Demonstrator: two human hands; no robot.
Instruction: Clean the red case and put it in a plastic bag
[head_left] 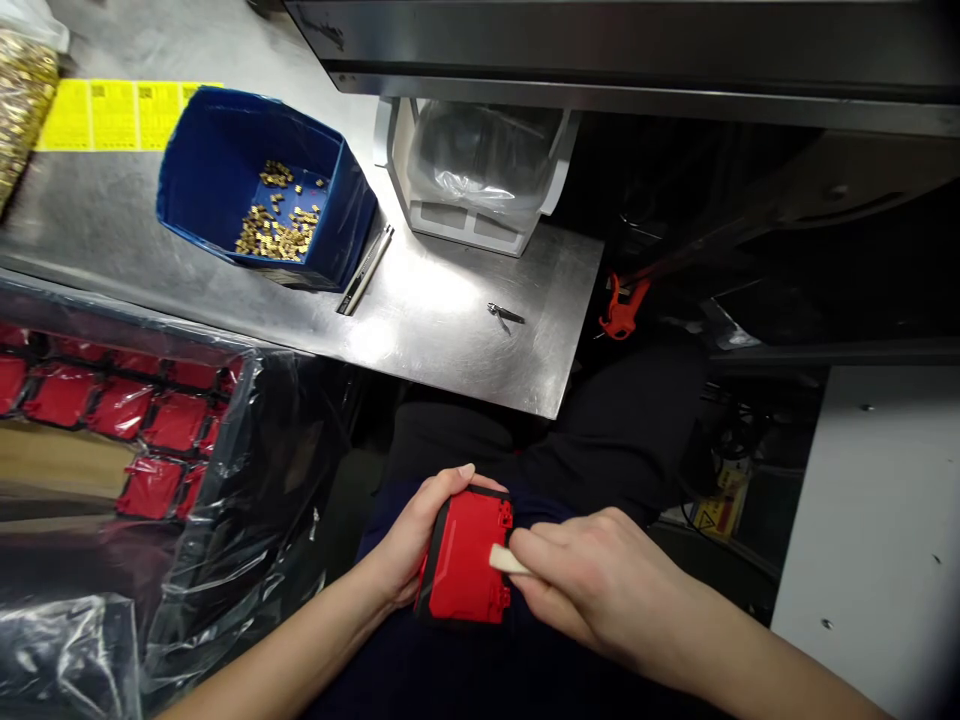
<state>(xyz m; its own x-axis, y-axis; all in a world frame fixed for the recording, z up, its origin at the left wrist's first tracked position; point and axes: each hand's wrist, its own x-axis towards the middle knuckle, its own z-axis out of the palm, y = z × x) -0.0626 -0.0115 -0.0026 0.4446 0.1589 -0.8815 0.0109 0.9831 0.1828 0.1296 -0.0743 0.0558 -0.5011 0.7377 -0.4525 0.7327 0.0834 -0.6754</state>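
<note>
- Low in the head view, over the person's lap, the left hand (420, 540) is wrapped around a red plastic part (466, 565), fingers curled over its top edge and thumb side along its dark left rim.
- From the right, the right hand (592, 585) pinches a small pale tool (508, 560) between its fingertips; the tool's tip touches the red part's right edge.
- Both hands are closed on what they grasp, and the red part sits below the near edge of the steel surface (450, 320), not on it.
- On that surface stands a blue bin (217, 170) tilted toward the viewer, with a scatter of small brass-coloured pieces (279, 225) at its bottom.
- Just beside the bin's right corner lies a slim metal strip (365, 270).
- Farther right, well apart from the bin, lie small metal tweezers (505, 317).
- Behind them stands a white holder (472, 215) with a clear plastic bag (480, 150) inside.
- Yellow labels (112, 115) lie flat at the back left of the surface.
- At the left, a tray of red parts (112, 410) shows through clear plastic wrap.
- An orange clip (622, 308) hangs off the surface's right edge, in the dark.
</note>
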